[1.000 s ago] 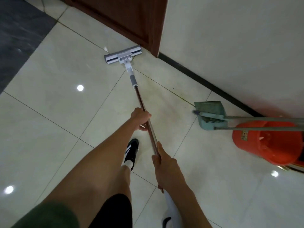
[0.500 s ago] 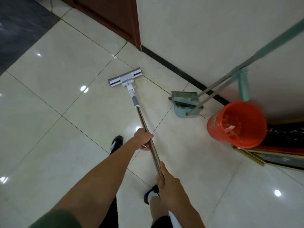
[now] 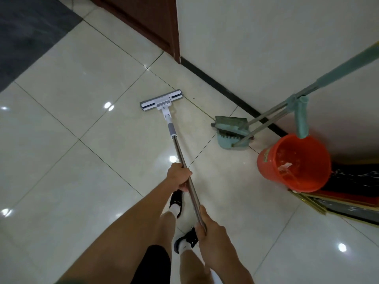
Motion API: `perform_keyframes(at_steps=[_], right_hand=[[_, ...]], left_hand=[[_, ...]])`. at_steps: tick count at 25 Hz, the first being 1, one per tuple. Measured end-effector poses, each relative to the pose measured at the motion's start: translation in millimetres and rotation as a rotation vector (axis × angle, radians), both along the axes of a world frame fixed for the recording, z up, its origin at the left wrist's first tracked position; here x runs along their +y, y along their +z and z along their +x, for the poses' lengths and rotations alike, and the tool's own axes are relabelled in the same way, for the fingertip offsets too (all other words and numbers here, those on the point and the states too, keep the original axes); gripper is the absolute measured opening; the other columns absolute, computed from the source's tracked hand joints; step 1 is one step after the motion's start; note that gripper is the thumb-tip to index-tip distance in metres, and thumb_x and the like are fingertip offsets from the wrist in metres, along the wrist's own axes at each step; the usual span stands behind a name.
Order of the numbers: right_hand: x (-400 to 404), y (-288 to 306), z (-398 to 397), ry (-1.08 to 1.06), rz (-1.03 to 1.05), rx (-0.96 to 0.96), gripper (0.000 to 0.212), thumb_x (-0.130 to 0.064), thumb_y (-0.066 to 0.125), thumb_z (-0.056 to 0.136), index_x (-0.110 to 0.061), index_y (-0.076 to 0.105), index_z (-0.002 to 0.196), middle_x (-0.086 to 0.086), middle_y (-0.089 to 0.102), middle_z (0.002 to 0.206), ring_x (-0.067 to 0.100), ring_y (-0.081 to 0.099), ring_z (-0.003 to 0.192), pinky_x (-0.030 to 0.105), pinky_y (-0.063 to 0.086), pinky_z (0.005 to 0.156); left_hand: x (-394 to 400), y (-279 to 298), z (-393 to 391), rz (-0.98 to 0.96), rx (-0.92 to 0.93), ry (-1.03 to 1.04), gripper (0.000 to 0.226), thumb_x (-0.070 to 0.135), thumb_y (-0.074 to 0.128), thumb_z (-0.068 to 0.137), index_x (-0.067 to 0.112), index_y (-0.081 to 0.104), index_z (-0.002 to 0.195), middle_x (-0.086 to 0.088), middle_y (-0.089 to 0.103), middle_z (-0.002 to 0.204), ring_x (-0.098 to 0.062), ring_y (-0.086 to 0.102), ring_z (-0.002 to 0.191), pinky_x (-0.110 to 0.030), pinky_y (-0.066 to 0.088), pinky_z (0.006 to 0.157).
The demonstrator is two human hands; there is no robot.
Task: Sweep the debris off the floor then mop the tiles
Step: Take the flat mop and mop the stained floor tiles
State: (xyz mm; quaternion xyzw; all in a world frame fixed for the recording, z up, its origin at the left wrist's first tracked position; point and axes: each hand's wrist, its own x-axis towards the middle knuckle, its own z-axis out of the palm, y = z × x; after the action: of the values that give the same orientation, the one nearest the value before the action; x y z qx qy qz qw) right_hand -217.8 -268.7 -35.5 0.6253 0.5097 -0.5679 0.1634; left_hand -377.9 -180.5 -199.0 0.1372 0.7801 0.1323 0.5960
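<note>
Flat grey-and-white mop head [image 3: 161,101] lies on the glossy cream floor tiles [image 3: 61,140], ahead of both hands; left hand [image 3: 178,177] and right hand [image 3: 211,230] grip its metal handle [image 3: 184,171].

**One camera on my head, looking down**

There is a single view, taken from my head and tipped forward and down at the floor [image 3: 82,181] in front of me. It is wide-angle: the tile joints and the wall [image 3: 256,37] bend toward the edges. My forearms and legs fill the lower middle, closest to the lens, with my left hand [image 3: 179,177] further out than my right hand [image 3: 211,228]. The far edge takes in a brown door [image 3: 143,15] and a dark floor patch [image 3: 26,31] at upper left. No second view shares the scene.
</note>
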Motion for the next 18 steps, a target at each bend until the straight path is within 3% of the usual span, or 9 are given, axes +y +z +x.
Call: perform_keyframes(at_steps=[4, 10, 18], right_hand=[[55.5, -14.5, -37.3, 0.024, 0.062, 0.012, 0.054, -0.037, 0.037, 0.105, -0.039, 0.017, 0.155, 0.001, 0.067, 0.114, 0.015, 0.065, 0.1, 0.028, 0.052, 0.092], [149.5, -48.6, -102.8, 0.047, 0.189, 0.051, 0.053, -0.037, 0.037, 0.105, -0.031, 0.022, 0.156, 0.004, 0.062, 0.128, 0.021, 0.061, 0.115, 0.032, 0.047, 0.1], [125.7, -43.2, -75.9, 0.041, 0.129, -0.006, 0.055, -0.037, 0.035, 0.106, -0.034, 0.016, 0.157, 0.004, 0.063, 0.125, 0.021, 0.065, 0.106, 0.033, 0.053, 0.094]], left_hand=[[56.2, -6.8, -42.5, 0.061, 0.003, 0.046, 0.013, 0.006, 0.067, 0.086, -0.003, 0.063, 0.095, -0.017, 0.066, 0.074, -0.028, 0.066, 0.05, -0.047, 0.061, 0.053], [155.9, -28.9, -113.2, 0.109, 0.065, 0.115, 0.007, 0.008, 0.069, 0.083, 0.002, 0.064, 0.085, -0.018, 0.067, 0.078, -0.031, 0.066, 0.062, -0.049, 0.062, 0.057], [126.8, -36.6, -77.2, 0.087, 0.039, 0.123, 0.009, 0.012, 0.066, 0.087, 0.008, 0.062, 0.093, -0.012, 0.064, 0.077, -0.025, 0.06, 0.062, -0.042, 0.061, 0.061]])
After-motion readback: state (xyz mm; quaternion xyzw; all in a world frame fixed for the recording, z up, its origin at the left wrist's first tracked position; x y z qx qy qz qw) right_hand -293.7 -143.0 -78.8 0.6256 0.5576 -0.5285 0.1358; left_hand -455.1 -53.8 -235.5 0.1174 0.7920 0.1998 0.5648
